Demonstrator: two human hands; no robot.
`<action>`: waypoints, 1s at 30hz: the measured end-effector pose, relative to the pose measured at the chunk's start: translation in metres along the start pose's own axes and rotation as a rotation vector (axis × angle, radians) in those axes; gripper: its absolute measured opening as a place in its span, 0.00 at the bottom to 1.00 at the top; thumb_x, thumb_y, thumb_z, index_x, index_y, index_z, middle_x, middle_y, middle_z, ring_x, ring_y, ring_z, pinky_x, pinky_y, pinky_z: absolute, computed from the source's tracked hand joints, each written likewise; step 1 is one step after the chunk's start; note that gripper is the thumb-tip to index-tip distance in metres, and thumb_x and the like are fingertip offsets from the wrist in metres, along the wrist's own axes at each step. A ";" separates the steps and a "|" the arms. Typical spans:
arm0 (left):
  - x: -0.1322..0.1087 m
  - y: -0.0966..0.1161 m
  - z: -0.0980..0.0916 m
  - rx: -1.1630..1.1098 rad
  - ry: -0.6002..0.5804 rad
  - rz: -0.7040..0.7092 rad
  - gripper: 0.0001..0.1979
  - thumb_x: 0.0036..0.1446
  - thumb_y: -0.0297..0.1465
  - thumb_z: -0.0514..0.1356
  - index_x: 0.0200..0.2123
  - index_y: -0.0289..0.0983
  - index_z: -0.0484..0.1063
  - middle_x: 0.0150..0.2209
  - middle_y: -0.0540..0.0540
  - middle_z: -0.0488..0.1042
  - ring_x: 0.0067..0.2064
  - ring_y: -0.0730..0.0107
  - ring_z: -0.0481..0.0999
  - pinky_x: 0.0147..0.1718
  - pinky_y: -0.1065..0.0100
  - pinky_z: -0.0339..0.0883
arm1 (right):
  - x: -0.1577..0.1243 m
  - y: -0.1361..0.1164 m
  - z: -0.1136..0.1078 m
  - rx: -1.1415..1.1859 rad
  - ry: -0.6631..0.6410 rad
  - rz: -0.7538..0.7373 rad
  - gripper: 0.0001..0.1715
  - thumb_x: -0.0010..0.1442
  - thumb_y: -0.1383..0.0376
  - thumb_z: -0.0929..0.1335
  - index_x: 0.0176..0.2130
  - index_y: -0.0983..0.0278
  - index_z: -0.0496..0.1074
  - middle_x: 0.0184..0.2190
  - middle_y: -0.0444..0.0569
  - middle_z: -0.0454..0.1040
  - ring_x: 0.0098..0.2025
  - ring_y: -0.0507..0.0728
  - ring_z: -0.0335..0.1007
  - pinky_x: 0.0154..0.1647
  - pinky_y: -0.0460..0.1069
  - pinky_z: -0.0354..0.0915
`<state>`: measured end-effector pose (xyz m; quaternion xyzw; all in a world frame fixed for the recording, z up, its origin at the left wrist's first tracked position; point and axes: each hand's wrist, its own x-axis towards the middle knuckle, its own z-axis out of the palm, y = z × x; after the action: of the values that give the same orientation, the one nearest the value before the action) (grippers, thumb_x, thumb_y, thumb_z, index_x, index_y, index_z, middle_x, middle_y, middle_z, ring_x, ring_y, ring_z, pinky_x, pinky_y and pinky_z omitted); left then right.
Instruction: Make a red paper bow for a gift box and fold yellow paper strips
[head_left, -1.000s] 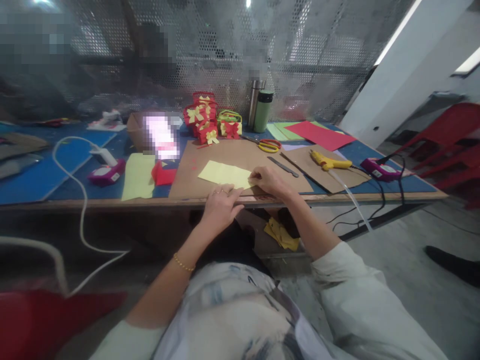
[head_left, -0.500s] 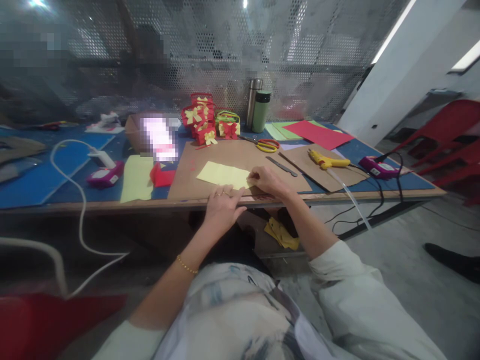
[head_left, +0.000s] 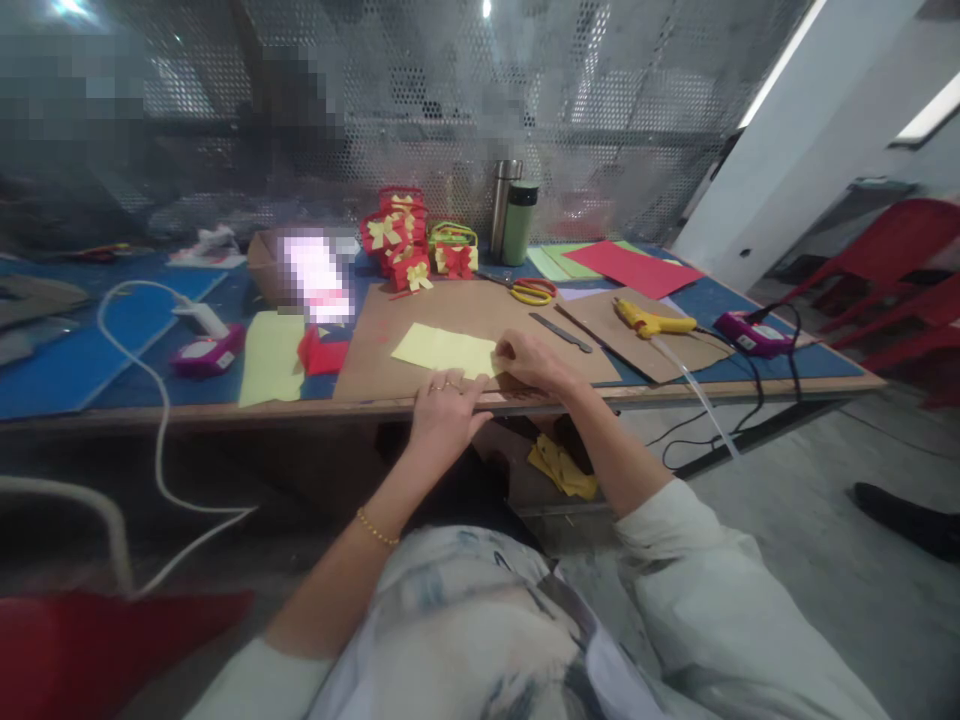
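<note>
A pale yellow paper strip (head_left: pixel 439 347) lies on a brown cardboard sheet (head_left: pixel 367 335) at the table's front. My left hand (head_left: pixel 448 405) rests with its fingers spread on the strip's near edge. At the strip's right end, my right hand (head_left: pixel 529 360) has its fingers pinched together on the paper. A dark craft knife (head_left: pixel 560 332) is to the right of that hand, and scissors with red and yellow handles (head_left: pixel 532 291) lie behind it. Left of the cardboard are another yellow paper (head_left: pixel 271 358) and a folded red piece (head_left: pixel 326 355).
A yellow glue gun (head_left: pixel 652 320) lies on cardboard at the right, its cord running to a purple box (head_left: pixel 755 334). Bottles (head_left: pixel 519 225) and red paper lanterns (head_left: pixel 395 235) stand at the back. A lit phone (head_left: pixel 319 275) leans at the left. A white cable (head_left: pixel 161 420) hangs over the edge.
</note>
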<state>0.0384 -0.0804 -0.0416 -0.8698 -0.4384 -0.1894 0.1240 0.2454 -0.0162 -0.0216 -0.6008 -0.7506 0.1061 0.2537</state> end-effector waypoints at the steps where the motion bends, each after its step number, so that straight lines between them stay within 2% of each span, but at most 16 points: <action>1: 0.000 0.001 0.000 0.008 0.001 -0.004 0.27 0.64 0.42 0.64 0.64 0.42 0.71 0.55 0.35 0.74 0.56 0.47 0.71 0.60 0.51 0.63 | -0.001 0.000 0.000 -0.003 0.001 -0.002 0.07 0.59 0.70 0.69 0.40 0.63 0.75 0.37 0.49 0.80 0.39 0.56 0.73 0.37 0.47 0.63; 15: -0.001 0.002 0.001 0.022 -0.001 -0.013 0.27 0.64 0.42 0.65 0.64 0.41 0.72 0.57 0.34 0.73 0.59 0.46 0.70 0.63 0.49 0.61 | -0.004 -0.003 -0.002 0.002 -0.026 0.003 0.08 0.59 0.72 0.68 0.40 0.64 0.74 0.38 0.50 0.79 0.38 0.55 0.71 0.38 0.47 0.61; 22: -0.001 0.004 0.001 0.075 -0.025 -0.010 0.31 0.64 0.42 0.64 0.68 0.41 0.68 0.59 0.33 0.71 0.61 0.46 0.68 0.65 0.49 0.57 | -0.005 -0.005 -0.004 -0.022 -0.034 0.000 0.10 0.59 0.74 0.67 0.41 0.64 0.74 0.39 0.50 0.79 0.40 0.56 0.71 0.39 0.47 0.61; 25: 0.003 0.007 -0.001 0.092 -0.058 -0.012 0.35 0.63 0.44 0.65 0.70 0.44 0.64 0.56 0.33 0.72 0.57 0.45 0.69 0.61 0.49 0.60 | -0.005 -0.005 -0.003 -0.029 -0.038 0.016 0.11 0.58 0.74 0.67 0.42 0.64 0.74 0.39 0.51 0.80 0.40 0.56 0.71 0.39 0.47 0.61; 30: 0.007 0.014 -0.002 0.106 -0.054 -0.047 0.33 0.62 0.44 0.66 0.67 0.42 0.68 0.52 0.34 0.74 0.55 0.46 0.70 0.59 0.50 0.60 | -0.003 -0.002 -0.001 -0.041 -0.034 0.010 0.10 0.59 0.73 0.67 0.41 0.64 0.74 0.39 0.52 0.80 0.39 0.56 0.71 0.38 0.47 0.61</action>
<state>0.0529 -0.0842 -0.0379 -0.8563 -0.4712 -0.1454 0.1536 0.2442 -0.0194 -0.0204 -0.6076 -0.7539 0.1021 0.2280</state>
